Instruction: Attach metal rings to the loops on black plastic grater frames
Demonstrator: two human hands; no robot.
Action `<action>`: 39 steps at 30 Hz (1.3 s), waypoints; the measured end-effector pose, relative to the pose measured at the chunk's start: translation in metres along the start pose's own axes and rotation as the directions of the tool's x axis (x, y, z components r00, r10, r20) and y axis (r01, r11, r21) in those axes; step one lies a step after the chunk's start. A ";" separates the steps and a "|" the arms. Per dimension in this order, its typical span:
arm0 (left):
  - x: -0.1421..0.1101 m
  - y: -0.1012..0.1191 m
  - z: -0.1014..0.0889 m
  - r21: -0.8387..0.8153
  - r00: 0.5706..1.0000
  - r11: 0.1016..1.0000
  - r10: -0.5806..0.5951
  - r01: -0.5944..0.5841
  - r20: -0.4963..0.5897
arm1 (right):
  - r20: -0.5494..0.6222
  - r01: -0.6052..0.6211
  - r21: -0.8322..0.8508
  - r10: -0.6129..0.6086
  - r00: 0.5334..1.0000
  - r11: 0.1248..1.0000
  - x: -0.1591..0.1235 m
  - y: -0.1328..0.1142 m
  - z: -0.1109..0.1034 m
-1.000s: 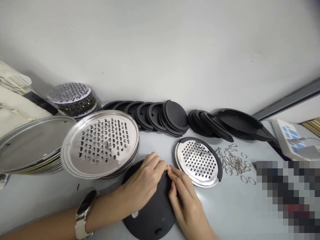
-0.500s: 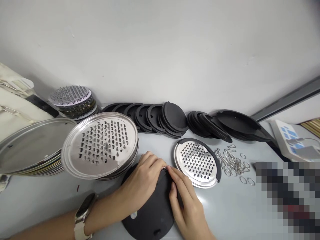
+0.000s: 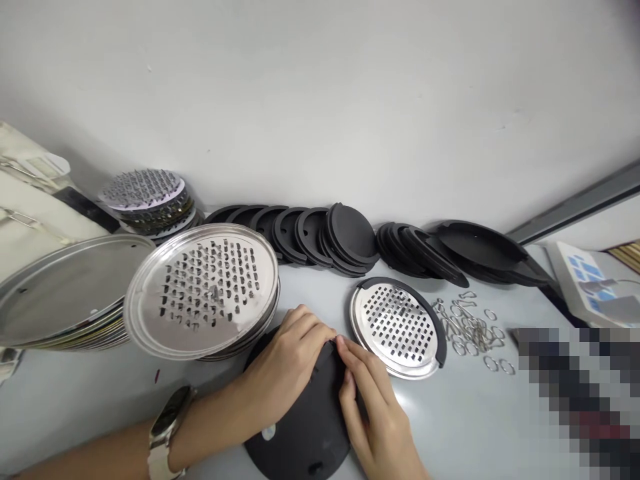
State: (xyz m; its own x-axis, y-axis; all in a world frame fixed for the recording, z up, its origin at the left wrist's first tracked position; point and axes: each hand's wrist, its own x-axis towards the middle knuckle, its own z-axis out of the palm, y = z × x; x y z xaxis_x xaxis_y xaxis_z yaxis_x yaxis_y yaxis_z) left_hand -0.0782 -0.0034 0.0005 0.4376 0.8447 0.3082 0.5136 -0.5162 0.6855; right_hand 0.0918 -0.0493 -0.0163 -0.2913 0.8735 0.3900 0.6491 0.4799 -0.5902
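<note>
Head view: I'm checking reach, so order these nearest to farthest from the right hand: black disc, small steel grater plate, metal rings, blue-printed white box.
From the right hand:
1. Black disc, touching it, underneath.
2. Small steel grater plate, ahead and right.
3. Metal rings, further right.
4. Blue-printed white box, far right.

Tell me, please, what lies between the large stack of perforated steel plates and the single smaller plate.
The head view shows the person's left hand and right hand there, both at the upper edge of a black round disc.
</note>
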 end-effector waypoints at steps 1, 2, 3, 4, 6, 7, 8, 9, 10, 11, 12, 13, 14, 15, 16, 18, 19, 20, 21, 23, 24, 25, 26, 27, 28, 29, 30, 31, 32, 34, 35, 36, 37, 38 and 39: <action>0.000 0.000 0.000 0.010 1.000 1.000 0.001 -0.001 0.012 | 0.014 0.004 0.000 -0.004 1.000 1.000 0.000 0.001 0.000; 0.000 0.000 0.000 0.019 1.000 1.000 0.001 -0.001 0.021 | 0.028 0.006 0.000 -0.006 1.000 1.000 0.000 0.001 0.000; 0.000 0.000 0.000 0.027 1.000 1.000 -0.001 0.000 0.028 | 0.041 0.009 0.000 -0.009 0.999 1.000 0.000 0.002 0.001; 0.001 0.000 -0.001 0.032 1.000 0.999 -0.001 0.000 0.029 | 0.051 0.011 -0.003 -0.010 0.999 1.000 0.000 0.002 0.001; 0.002 0.000 -0.001 0.031 0.999 0.999 -0.009 0.008 0.034 | 0.065 0.014 -0.011 -0.014 0.998 1.000 -0.001 0.003 0.001; 0.002 0.000 -0.001 0.033 0.999 0.999 -0.013 0.011 0.040 | 0.067 0.019 -0.016 -0.018 0.998 1.000 -0.001 0.003 0.002; 0.003 0.000 -0.001 0.038 0.999 0.999 -0.016 0.014 0.052 | 0.067 0.025 -0.020 -0.024 0.997 0.999 -0.001 0.004 0.002; 0.003 0.001 -0.002 0.046 0.998 0.999 -0.019 0.017 0.063 | 0.065 0.032 -0.022 -0.031 0.997 0.999 -0.001 0.004 0.002; 0.003 0.001 -0.002 0.055 0.997 0.998 -0.020 0.016 0.076 | 0.064 0.038 -0.024 -0.036 0.997 0.999 -0.001 0.004 0.002; 0.003 0.001 -0.002 0.063 0.996 0.998 -0.020 0.014 0.089 | 0.065 0.043 -0.026 -0.041 0.997 0.999 -0.001 0.003 0.002; 0.002 0.001 -0.002 0.069 0.995 0.998 -0.017 0.010 0.097 | 0.066 0.043 -0.028 -0.041 0.997 0.999 -0.001 0.003 0.002; 0.002 0.002 -0.003 0.071 0.995 0.997 -0.016 0.009 0.103 | 0.068 0.038 -0.030 -0.036 0.997 0.999 -0.001 0.002 0.002; 0.002 0.002 -0.003 0.068 0.994 0.998 -0.014 0.006 0.107 | 0.070 0.029 -0.031 -0.026 0.997 0.999 -0.001 0.002 0.001; 0.001 0.002 -0.003 0.062 0.994 0.998 -0.011 0.005 0.109 | 0.063 0.018 -0.030 -0.016 0.998 0.999 -0.001 0.001 0.001; 0.001 0.002 -0.003 0.055 0.994 0.998 -0.009 0.003 0.105 | 0.052 0.005 -0.026 -0.003 0.999 1.000 -0.001 0.001 0.001; 0.001 0.003 -0.003 0.047 0.997 0.999 -0.004 0.000 0.078 | 0.025 -0.018 -0.012 0.019 1.000 1.000 0.000 -0.001 0.001; 0.001 0.003 -0.002 0.048 0.998 0.999 -0.002 -0.001 0.058 | 0.012 -0.023 -0.004 0.023 1.000 1.000 0.000 -0.001 0.000; 0.002 0.003 -0.002 0.055 0.999 0.999 -0.004 0.001 0.040 | 0.000 -0.023 0.003 0.023 1.000 1.000 0.000 -0.002 0.000; 0.002 0.003 -0.001 0.065 1.000 0.998 -0.008 0.006 0.027 | -0.004 -0.020 0.008 0.020 1.000 1.000 0.001 -0.002 0.000; 0.001 0.003 0.000 0.083 1.000 0.996 -0.016 0.015 0.020 | -0.007 -0.011 0.010 0.011 1.000 1.000 0.001 -0.002 -0.001; 0.001 0.003 0.000 0.089 1.000 0.996 -0.018 0.016 0.023 | -0.004 -0.009 0.010 0.009 1.000 1.000 0.001 -0.002 -0.001; 0.001 0.003 0.000 0.093 0.999 0.996 -0.017 0.014 0.028 | 0.003 -0.008 0.009 0.008 1.000 1.000 0.001 -0.002 0.000; 0.001 0.003 -0.001 0.096 0.999 0.995 -0.014 0.011 0.033 | 0.006 -0.005 0.009 0.005 1.000 1.000 0.001 -0.001 0.000; 0.000 0.004 -0.001 0.098 0.999 0.995 -0.010 0.006 0.037 | 0.010 -0.001 0.010 0.001 1.000 1.000 0.000 0.000 0.000; 0.000 0.004 -0.001 0.100 0.999 0.995 -0.007 0.003 0.042 | 0.013 0.009 0.010 -0.009 1.000 1.000 0.000 0.001 0.001; 0.000 0.004 -0.001 0.102 0.999 0.995 -0.006 0.001 0.044 | 0.019 0.021 0.010 -0.021 1.000 1.000 0.000 0.001 0.001; 0.000 0.004 -0.001 0.101 0.999 0.995 -0.005 0.000 0.043 | 0.025 0.035 0.010 -0.035 0.999 0.999 0.000 0.002 0.001; 0.000 0.003 -0.001 0.097 0.999 0.995 -0.007 0.003 0.040 | 0.029 0.048 0.008 -0.049 0.998 0.999 0.000 0.003 0.001; 0.000 0.002 0.000 0.089 0.999 0.996 -0.010 0.007 0.033 | 0.033 0.060 0.006 -0.060 0.998 0.998 0.000 0.003 0.001; 0.001 0.001 0.000 0.063 1.000 0.998 -0.018 0.017 0.017 | 0.038 0.068 0.001 -0.068 0.997 0.998 0.001 0.004 0.001; 0.002 0.001 0.001 0.052 1.000 0.998 -0.021 0.020 0.013 | 0.035 0.068 -0.002 -0.068 0.997 0.998 0.001 0.003 0.001; 0.003 0.000 0.001 0.044 1.000 0.999 -0.023 0.022 0.014 | 0.033 0.069 -0.005 -0.069 0.997 0.998 0.002 0.003 0.001; 0.003 0.000 0.001 0.040 1.000 0.999 -0.024 0.023 0.017 | 0.030 0.072 -0.008 -0.071 0.997 0.997 0.002 0.003 0.000; 0.004 0.000 0.000 0.036 0.999 0.999 -0.024 0.023 0.022 | 0.026 0.076 -0.012 -0.076 0.997 0.997 0.002 0.002 0.000; 0.004 0.000 0.000 0.034 0.999 0.999 -0.024 0.023 0.030 | 0.022 0.082 -0.015 -0.082 0.996 0.996 0.002 0.002 0.000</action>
State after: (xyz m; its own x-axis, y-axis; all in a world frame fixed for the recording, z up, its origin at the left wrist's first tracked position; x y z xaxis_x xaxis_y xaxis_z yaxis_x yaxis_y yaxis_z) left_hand -0.0762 0.0000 0.0019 0.4469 0.8523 0.2717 0.5481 -0.5009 0.6699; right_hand 0.0924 -0.0465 -0.0167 -0.3587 0.8327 0.4217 0.6333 0.5490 -0.5454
